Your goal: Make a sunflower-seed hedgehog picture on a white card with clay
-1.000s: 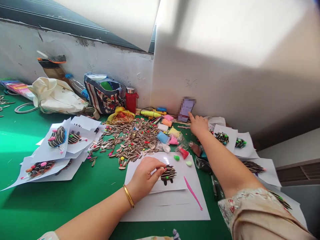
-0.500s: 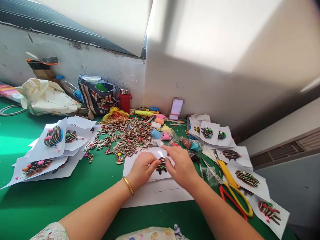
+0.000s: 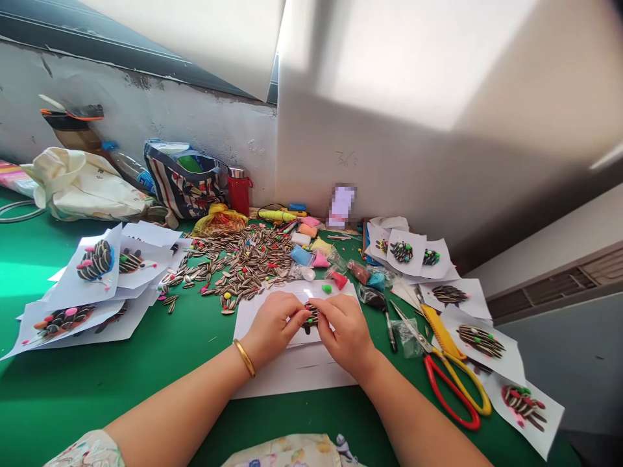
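Seeds (image 3: pixel 257 256), striped dark and pale, lie heaped at the centre of the frame on the green table (image 3: pixel 121 376), and just below them I see the seed figure (image 3: pixel 312 316) on white paper (image 3: pixel 292 376), between the two hands and partly covered by their fingers. On my feed the left hand (image 3: pixel 277 327) comes in from the lower left, a gold bracelet (image 3: pixel 244 358) at its wrist, thumb and forefinger drawn close together at the figure's left side; I cannot tell whether anything is pinched there. The right hand (image 3: pixel 348 331) bends over the figure's right side, and I cannot tell if it holds anything either. A green lump (image 3: pixel 326 288) sits just above it. Toward the lower right I see scissors (image 3: pixel 429 349) with red and yellow handles, beside sheets (image 3: pixel 511 370) bearing more seed figures; similar sheets (image 3: pixel 73 285) overlap at the left.
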The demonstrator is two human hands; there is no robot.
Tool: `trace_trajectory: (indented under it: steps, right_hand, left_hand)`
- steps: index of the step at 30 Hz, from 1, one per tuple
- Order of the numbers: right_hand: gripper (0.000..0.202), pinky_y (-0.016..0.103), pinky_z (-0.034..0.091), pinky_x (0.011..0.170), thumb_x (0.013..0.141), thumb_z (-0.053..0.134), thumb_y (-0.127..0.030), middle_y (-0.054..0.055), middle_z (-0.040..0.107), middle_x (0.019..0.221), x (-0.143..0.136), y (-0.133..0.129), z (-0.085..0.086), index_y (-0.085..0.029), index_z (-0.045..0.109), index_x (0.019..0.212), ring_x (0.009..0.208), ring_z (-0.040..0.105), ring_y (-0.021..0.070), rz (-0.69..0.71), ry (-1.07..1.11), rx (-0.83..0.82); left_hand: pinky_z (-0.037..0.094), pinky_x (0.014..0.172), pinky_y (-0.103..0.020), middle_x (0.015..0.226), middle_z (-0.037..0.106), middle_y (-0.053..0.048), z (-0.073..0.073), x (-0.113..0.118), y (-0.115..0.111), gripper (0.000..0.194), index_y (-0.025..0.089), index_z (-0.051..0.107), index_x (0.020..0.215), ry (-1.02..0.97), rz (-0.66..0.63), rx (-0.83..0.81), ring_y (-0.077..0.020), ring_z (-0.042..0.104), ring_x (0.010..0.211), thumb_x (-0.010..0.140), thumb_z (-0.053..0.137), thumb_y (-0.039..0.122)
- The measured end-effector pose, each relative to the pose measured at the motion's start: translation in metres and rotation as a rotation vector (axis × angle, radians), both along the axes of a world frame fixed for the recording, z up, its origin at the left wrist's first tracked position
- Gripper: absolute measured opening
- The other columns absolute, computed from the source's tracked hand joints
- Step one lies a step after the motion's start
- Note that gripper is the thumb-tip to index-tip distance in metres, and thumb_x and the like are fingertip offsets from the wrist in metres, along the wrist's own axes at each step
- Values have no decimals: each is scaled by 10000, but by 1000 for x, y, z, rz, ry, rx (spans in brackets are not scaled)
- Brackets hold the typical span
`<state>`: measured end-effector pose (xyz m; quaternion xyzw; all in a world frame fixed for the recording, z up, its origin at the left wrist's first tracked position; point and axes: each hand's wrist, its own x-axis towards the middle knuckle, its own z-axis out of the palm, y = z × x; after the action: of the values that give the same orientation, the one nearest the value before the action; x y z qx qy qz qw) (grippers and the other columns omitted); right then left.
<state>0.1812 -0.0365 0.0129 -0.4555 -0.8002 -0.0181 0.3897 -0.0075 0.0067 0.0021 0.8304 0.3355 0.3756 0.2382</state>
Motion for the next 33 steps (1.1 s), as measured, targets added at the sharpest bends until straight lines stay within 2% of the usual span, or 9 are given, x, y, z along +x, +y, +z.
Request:
trace_trajectory:
  steps: [3, 7, 11, 15, 20, 22, 24, 28, 33]
  right_hand:
    - [370, 392, 448, 765, 901, 510, -112, 48, 672, 903, 1, -1, 1, -251, 609, 1229, 838, 600, 216, 7, -5, -5]
    - [344, 384, 441, 759, 899, 510, -116, 50, 671, 892, 1, -1, 1, -231, 619, 1204, 829, 600, 214, 1, -15, -5]
    - [348, 374, 434, 749, 898, 511, -112, 44, 666, 876, 1, -2, 1, -236, 616, 1207, 820, 594, 209, 6, -11, -4]
    - [344, 375, 437, 752, 897, 523, -110, 40, 666, 874, 1, -2, 2, -236, 617, 1203, 824, 594, 209, 5, -17, -17]
    - [360, 386, 443, 768, 905, 515, -111, 43, 674, 907, 0, -1, 3, -247, 608, 1225, 845, 596, 211, 4, -1, -11]
    - [354, 389, 446, 770, 907, 513, -114, 45, 676, 912, 1, -1, 2, -249, 612, 1219, 848, 599, 211, 5, 4, -9]
    - [342, 391, 447, 770, 908, 513, -118, 48, 676, 912, 1, -1, 1, -244, 618, 1208, 848, 601, 212, 6, 0, -15]
    - [321, 393, 447, 771, 908, 518, -123, 50, 674, 909, 1, -1, -1, -231, 624, 1190, 851, 600, 212, 7, -7, -22]
    - [342, 387, 445, 754, 908, 500, -122, 46, 674, 903, 2, 0, -1, -244, 617, 1205, 832, 600, 205, 2, 0, -17]
  left_hand:
    - [432, 798, -321, 852, 676, -35, 0, 1, 0, 240, 197, 642, 914, -13, 1, 9, -182, 574, 834, 1002, 451, 314]
    - [427, 746, -316, 729, 630, -22, 1, 2, -1, 344, 195, 607, 756, 26, -24, 21, -178, 551, 753, 1011, 415, 325]
    - [432, 753, -311, 747, 635, -9, 2, 2, -3, 202, 199, 610, 768, -4, -4, 14, -172, 563, 771, 934, 588, 312]
    - [459, 792, -323, 836, 680, -24, -1, 3, -2, 96, 209, 657, 889, -23, -6, 34, -178, 598, 832, 937, 586, 252]
    - [497, 840, -333, 970, 709, -53, -6, 3, -1, 188, 224, 671, 1055, -58, -7, 56, -186, 632, 929, 970, 504, 207]
    - [496, 835, -338, 959, 713, -53, -5, 3, -1, 176, 221, 672, 1039, -56, -1, 53, -190, 633, 918, 968, 511, 231]
    - [484, 800, -337, 875, 703, -45, -3, 2, -1, 179, 210, 672, 938, -31, 4, 39, -187, 620, 850, 974, 512, 283]
    - [446, 713, -319, 706, 618, -20, 1, 2, -2, 320, 195, 597, 731, 2, 22, 11, -170, 553, 718, 986, 480, 348]
    - [465, 803, -324, 871, 672, -37, 0, 3, -1, 162, 202, 645, 931, -52, 10, -20, -177, 590, 846, 971, 515, 290]
